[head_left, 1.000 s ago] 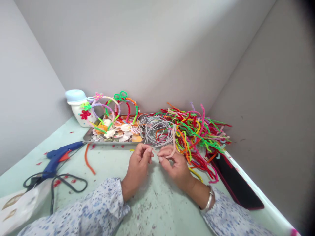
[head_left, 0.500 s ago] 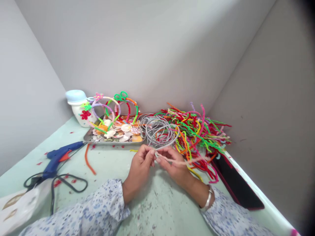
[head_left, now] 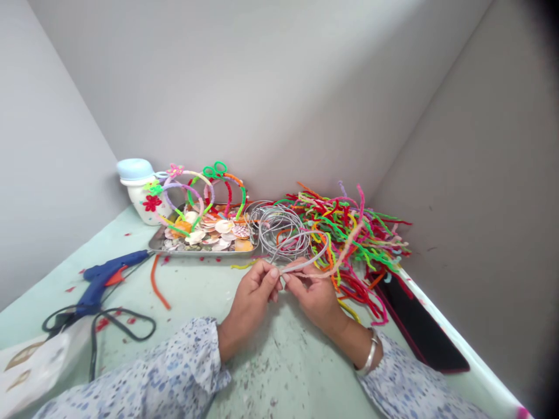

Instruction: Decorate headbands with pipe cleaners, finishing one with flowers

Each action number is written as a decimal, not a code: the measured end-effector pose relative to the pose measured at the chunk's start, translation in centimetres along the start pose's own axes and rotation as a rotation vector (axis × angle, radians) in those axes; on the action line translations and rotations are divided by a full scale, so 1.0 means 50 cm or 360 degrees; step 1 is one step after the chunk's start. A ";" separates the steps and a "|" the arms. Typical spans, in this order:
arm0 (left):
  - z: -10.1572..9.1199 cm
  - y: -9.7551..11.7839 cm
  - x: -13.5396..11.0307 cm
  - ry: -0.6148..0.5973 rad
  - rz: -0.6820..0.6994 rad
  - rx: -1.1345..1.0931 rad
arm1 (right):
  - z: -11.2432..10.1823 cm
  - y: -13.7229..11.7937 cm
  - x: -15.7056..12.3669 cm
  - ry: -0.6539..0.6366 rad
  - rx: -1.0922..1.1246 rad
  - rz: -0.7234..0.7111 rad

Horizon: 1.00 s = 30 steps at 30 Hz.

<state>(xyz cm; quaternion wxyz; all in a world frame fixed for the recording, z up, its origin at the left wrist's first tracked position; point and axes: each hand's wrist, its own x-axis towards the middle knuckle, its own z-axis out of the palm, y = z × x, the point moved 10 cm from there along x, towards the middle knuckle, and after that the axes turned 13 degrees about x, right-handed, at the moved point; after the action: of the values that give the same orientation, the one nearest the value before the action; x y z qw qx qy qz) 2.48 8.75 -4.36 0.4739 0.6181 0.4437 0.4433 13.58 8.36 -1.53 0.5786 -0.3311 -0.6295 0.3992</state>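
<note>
While both forearms (head_left: 187,355) angle inward | hands (head_left: 253,294) (head_left: 313,295) nearly touching — narrow pinch | holding grey wire (head_left: 323,251), pale-pink pipe cleaner (head_left: 348,244)

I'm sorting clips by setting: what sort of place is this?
Probably a craft table in a corner between plain walls, whether at home or in a workshop I can't tell. A blue glue gun, colourful fuzzy stems and seashells suggest it.

I see the left wall (head_left: 48,145) bright and the right wall (head_left: 471,192) dim. A soft shadow slants across the upper right. Black blur hugs the right edge. My sleeves (head_left: 144,372) look stretched.
</note>
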 end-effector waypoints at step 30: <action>0.006 0.007 0.003 -0.0111 0.0012 -0.0032 | 0.000 -0.030 -0.008 -0.0024 -0.0309 -0.0292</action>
<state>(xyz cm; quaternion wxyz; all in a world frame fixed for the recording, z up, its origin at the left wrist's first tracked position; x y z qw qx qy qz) 2.84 8.79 -4.03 0.4935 0.6301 0.4201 0.4277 13.67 7.33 -0.40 0.5730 -0.3236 -0.6972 0.2843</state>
